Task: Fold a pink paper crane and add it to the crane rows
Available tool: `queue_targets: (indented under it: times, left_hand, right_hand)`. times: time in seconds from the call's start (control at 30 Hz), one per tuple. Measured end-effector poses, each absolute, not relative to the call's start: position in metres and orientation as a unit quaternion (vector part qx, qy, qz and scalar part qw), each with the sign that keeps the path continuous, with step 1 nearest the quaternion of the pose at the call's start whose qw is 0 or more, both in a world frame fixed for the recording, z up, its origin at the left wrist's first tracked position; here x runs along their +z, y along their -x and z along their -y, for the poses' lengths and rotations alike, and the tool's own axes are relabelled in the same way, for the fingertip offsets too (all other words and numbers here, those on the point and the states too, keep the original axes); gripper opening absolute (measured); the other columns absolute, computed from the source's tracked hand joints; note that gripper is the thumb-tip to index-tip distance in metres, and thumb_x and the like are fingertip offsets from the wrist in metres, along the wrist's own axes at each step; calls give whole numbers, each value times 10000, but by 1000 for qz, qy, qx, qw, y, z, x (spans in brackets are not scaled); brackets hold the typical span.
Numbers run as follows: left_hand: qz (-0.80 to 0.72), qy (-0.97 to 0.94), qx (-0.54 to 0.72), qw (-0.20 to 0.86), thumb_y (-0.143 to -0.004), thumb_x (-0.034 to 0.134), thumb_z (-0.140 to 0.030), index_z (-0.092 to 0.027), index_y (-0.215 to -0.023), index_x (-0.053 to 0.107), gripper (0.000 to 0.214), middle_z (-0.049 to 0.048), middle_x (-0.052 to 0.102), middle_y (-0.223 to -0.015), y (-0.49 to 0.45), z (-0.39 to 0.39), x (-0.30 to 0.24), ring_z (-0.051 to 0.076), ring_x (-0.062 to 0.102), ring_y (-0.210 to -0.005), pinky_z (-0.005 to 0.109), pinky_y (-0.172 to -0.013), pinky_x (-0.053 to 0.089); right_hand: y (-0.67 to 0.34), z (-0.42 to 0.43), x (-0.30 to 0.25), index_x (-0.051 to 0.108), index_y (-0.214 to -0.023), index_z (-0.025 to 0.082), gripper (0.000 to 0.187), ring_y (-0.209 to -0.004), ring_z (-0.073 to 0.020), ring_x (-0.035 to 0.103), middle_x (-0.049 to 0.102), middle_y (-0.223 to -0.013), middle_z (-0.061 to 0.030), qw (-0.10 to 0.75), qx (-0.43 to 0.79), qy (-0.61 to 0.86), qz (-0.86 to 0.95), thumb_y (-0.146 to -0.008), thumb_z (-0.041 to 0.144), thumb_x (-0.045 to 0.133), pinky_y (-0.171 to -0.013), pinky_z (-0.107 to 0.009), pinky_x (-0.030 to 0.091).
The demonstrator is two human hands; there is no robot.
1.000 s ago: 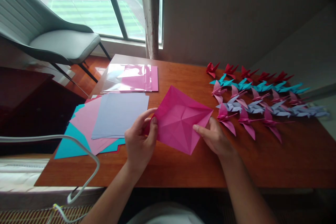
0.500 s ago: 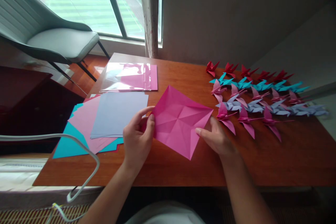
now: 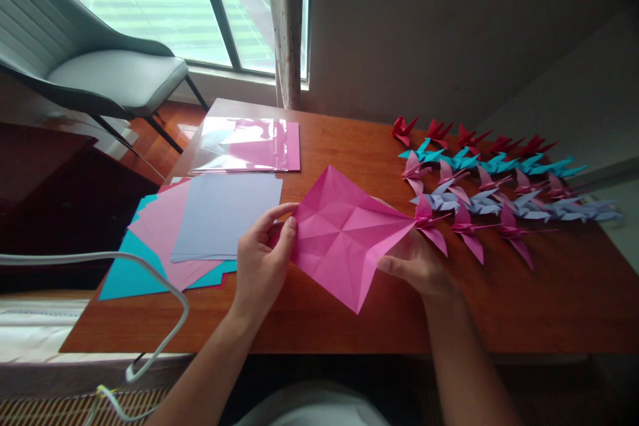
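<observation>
Over the table [image 3: 299, 333] I watch a creased pink sheet [image 3: 339, 216], left side pinched by the left hand [image 3: 262, 259], lower right edge gripped by the right hand [image 3: 419, 265], seemingly mid-shaping, the next move likely calling for careful folding along creases.

Head-worn view, forward and down

Left hand [image 3: 263, 258] pinching, right hand [image 3: 423, 269], thumb [image 3: 392, 266] extended
</observation>
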State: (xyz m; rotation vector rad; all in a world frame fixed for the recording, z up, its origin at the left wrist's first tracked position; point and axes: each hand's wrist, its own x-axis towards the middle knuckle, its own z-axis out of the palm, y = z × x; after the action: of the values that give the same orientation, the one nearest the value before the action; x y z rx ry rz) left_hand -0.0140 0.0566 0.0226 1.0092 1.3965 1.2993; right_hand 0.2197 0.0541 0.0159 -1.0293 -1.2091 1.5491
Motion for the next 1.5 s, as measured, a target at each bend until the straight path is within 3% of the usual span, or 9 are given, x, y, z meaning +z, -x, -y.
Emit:
queue_targets:
  times: [0.13, 0.3, 0.43, 0.7, 0.97, 1.2, 1.33, 1.5]
  left_hand:
    - [-567, -411, 530, 478, -866, 719, -376, -168, -1093, 735, 309, 29, 731, -819, 14, -57, 23, 108, 595, -634, 167, -508, 421]
    - [-568, -410, 529, 479, -867, 720, -377, -169, -1102, 734, 314, 28, 730, -816, 14, -57, 23, 98, 576, -614, 170, -506, 410]
    - [-562, -410, 523, 493, -860, 729, -387, -168, -1100, 732, 325, 49, 749, -864, 14, -57, 22, 109, 607, -656, 175, -534, 433]
    - [-565, -414, 516, 494, -858, 720, -402, -158, -1108, 726, 349, 65, 763, -897, 15, -57, 20, 129, 626, -644, 193, -502, 424]
    - [-574, -416, 515, 482, -865, 711, -384, -174, -1092, 737, 311, 43, 737, -844, 15, -58, 21, 120, 599, -627, 186, -486, 410]
    - [-558, -411, 526, 493, -861, 723, -379, -173, -1096, 728, 312, 22, 693, -783, 15, -58, 20, 100, 563, -616, 172, -500, 402]
    - [-552, -398, 538, 496, -861, 723, -375, -178, -1154, 696, 354, -14, 648, -704, 15, -58, 20, 80, 509, -560, 167, -492, 370]
    - [-552, -398, 541, 494, -858, 720, -394, -177, -1248, 636, 454, 0, 681, -738, 14, -58, 21, 123, 598, -633, 206, -570, 452]
  right_hand:
    - [-218, -55, 17, 712, -1122, 284, 473, -1078, -309, 705, 766, -1104, -58, 437, 619, 434, 488, -699, 401, 886, -955, -462, 586]
    - [-213, -59, 20, 689, -1221, 286, 683, -1115, -327, 690, 769, -1104, -67, 448, 611, 449, 474, -616, 508, 916, -980, -491, 573]
    - [-212, -62, 18, 700, -1216, 310, 653, -1164, -324, 672, 741, -1209, -55, 462, 589, 448, 488, -619, 431, 934, -1022, -498, 553]
    - [-213, -59, 17, 713, -1156, 237, 663, -1179, -329, 674, 736, -1236, -89, 461, 605, 460, 458, -551, 320, 972, -936, -451, 622]
    - [-215, -56, 15, 656, -1272, 274, 630, -1245, -315, 644, 691, -1330, -65, 446, 637, 422, 466, -688, 260, 891, -1022, -489, 575]
    - [-213, -58, 15, 699, -1078, 275, 419, -1098, -293, 704, 741, -1200, -57, 461, 600, 447, 477, -708, 370, 870, -887, -423, 615]
    - [-214, -60, 12, 634, -1199, 307, 430, -1018, -265, 718, 748, -1136, -55, 470, 597, 449, 471, -820, 453, 773, -788, -361, 609]
    - [-211, -64, 13, 589, -1299, 284, 550, -1096, -283, 695, 737, -1179, -83, 451, 620, 447, 460, -864, 614, 657, -793, -346, 593]
